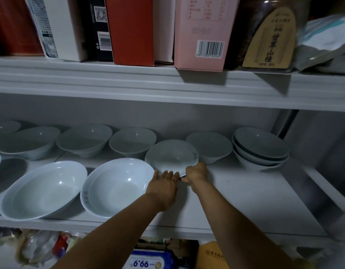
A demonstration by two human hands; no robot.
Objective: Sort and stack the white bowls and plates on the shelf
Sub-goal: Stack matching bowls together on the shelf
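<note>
The shelf (245, 195) lies bare at its front right, leaving open room between the right hand (196, 172) and the side wall. The left large bowl (45, 191) and right large bowl (117, 189), side by side, fill the front left. Back-row bowls (84, 140) and a stack of bowls (262, 150) close the rear. The tilted plate (170, 156), gripped by the right hand, blocks the middle. The upper shelf (167, 84) caps headroom.
</note>
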